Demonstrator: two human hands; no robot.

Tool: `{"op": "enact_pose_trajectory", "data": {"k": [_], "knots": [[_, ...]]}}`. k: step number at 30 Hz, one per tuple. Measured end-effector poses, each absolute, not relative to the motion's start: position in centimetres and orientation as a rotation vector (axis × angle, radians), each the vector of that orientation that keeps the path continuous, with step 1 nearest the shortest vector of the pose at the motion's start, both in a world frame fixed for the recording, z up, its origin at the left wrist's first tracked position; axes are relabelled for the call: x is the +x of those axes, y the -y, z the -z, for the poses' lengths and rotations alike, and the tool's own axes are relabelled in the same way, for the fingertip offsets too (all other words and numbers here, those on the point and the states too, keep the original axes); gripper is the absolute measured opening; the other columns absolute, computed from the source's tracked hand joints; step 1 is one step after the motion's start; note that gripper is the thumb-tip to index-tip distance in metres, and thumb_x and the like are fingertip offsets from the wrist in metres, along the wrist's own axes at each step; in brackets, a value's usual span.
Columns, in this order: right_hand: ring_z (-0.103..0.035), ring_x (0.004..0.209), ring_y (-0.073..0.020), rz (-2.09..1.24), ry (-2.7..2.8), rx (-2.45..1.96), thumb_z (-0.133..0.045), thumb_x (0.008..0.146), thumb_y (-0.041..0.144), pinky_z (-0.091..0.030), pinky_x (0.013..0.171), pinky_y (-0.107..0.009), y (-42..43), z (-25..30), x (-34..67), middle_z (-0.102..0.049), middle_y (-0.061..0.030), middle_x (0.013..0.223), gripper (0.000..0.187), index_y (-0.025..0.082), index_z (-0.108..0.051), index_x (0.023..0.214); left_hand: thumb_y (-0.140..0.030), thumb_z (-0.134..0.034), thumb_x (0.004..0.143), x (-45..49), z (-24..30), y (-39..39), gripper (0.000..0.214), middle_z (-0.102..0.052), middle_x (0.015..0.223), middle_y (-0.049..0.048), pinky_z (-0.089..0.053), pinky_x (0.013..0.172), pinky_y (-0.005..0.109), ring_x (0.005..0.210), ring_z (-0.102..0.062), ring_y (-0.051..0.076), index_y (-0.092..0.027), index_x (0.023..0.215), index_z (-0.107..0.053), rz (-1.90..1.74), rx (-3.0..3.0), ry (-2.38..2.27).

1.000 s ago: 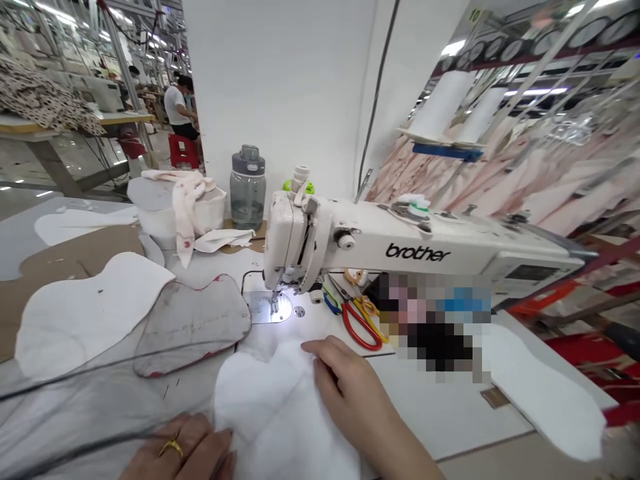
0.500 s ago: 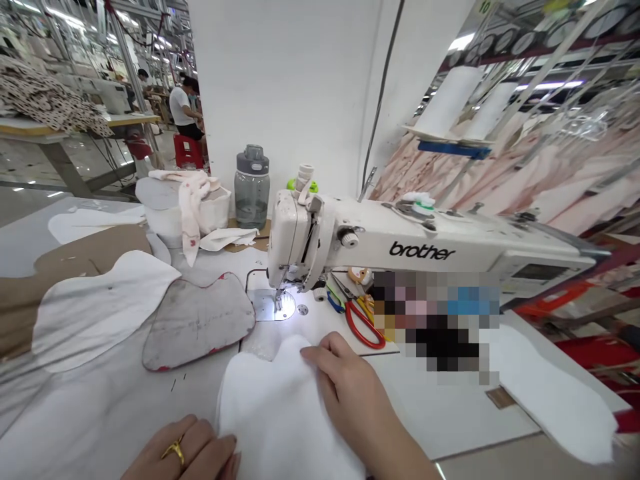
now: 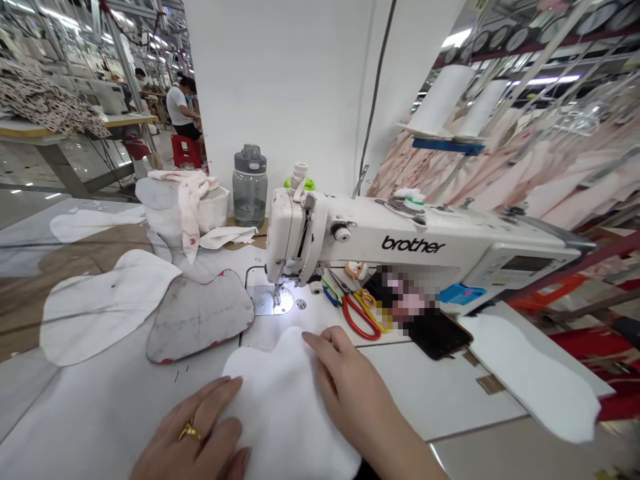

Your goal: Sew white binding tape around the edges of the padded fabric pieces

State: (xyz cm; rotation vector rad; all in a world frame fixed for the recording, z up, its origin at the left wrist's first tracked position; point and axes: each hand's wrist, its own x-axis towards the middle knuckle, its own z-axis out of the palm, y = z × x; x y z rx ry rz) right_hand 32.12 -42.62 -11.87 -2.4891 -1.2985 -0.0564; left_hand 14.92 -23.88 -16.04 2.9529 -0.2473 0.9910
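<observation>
While both hands lie flat on it, the white soft padded fabric piece (image 3: 285, 407) sits on the pale worktable (image 3: 450, 393), just in front of the needle plate of the white Brother sewing machine (image 3: 400, 247). Left hand (image 3: 200, 437), gold ring on one finger, rests palm down on the fabric's left edge, fingers spread, nothing gripped. Right hand (image 3: 350, 387) presses the fabric's right side, fingers extended toward the machine, also flat and not closed on anything. Fabric's rounded top edge is near the lit needle area, not under the presser foot as far as I can tell.

Left of the machine: grey worn cardboard template with red edges (image 3: 200, 317), touching a white cut fabric panel (image 3: 100, 310). Red-handled scissors (image 3: 357, 313) and yellow-handled scissors (image 3: 375, 313) lie under the machine arm, beside a black phone (image 3: 440, 337). Behind: grey-lidded clear water bottle (image 3: 249, 187), white bin with pinkish cloth draped over it (image 3: 185, 203). Another white shaped panel (image 3: 535, 377) lies at right, well apart. Person in a white shirt (image 3: 177, 107) sits far back left.
</observation>
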Motion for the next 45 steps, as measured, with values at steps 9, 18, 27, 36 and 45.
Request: {"op": "enact_pose_trajectory", "data": {"k": [9, 18, 27, 36, 45], "knots": [[-0.052, 0.128, -0.0336, 0.045, 1.552, -2.374, -0.052, 0.093, 0.02, -0.048, 0.102, -0.055, 45.7, 12.3, 29.7, -0.057, -0.0163, 0.137, 0.039, 0.015, -0.058, 0.132, -0.031, -0.046, 0.094, 15.3, 15.3, 21.7, 0.02, -0.064, 0.129, 0.0049, -0.055, 0.087, 0.038, 0.111, -0.065, 0.024, -0.024, 0.105, -0.061, -0.738, 2.97, 0.071], [-0.062, 0.115, -0.0306, 0.283, 1.523, -2.136, -0.055, 0.088, 0.015, -0.055, 0.093, -0.046, 46.6, 12.1, 28.4, -0.066, -0.0142, 0.122, 0.031, 0.019, -0.065, 0.117, -0.038, -0.047, 0.095, 13.2, 15.4, 21.6, 0.043, -0.052, 0.145, 0.0046, -0.054, 0.096, 0.043, 0.124, -0.056, 0.027, -0.026, 0.136, -0.053, -0.7, 3.044, 0.071], [-0.055, 0.125, -0.0338, 0.249, 1.453, -2.231, -0.053, 0.092, 0.019, -0.054, 0.095, -0.052, 44.7, 11.8, 28.6, -0.058, -0.0204, 0.135, 0.038, 0.013, -0.059, 0.128, -0.033, -0.054, 0.09, 12.4, 14.9, 21.3, 0.043, -0.05, 0.146, 0.0045, -0.057, 0.094, 0.043, 0.125, -0.057, 0.026, -0.026, 0.131, -0.058, -0.689, 3.146, 0.275], [-0.043, 0.138, -0.0321, 0.114, 1.474, -2.367, -0.035, 0.1, 0.024, -0.044, 0.105, -0.06, 43.3, 12.6, 29.7, -0.045, -0.0179, 0.149, 0.046, 0.009, -0.051, 0.141, -0.029, -0.045, 0.098, 11.6, 14.4, 21.5, 0.03, -0.061, 0.132, 0.0033, -0.055, 0.094, 0.033, 0.12, -0.058, 0.02, -0.028, 0.124, -0.059, -0.766, 2.871, -0.135], [-0.024, 0.147, -0.0267, -0.373, 1.502, -2.58, -0.043, 0.1, 0.038, -0.023, 0.119, -0.053, 41.6, 12.1, 31.4, -0.026, -0.0088, 0.159, 0.06, 0.012, -0.034, 0.152, -0.025, -0.052, 0.087, 15.3, 14.0, 25.2, 0.049, -0.059, 0.137, 0.0129, -0.057, 0.091, 0.044, 0.12, -0.061, 0.029, -0.017, 0.135, -0.055, -0.669, 3.148, 0.347]]}}
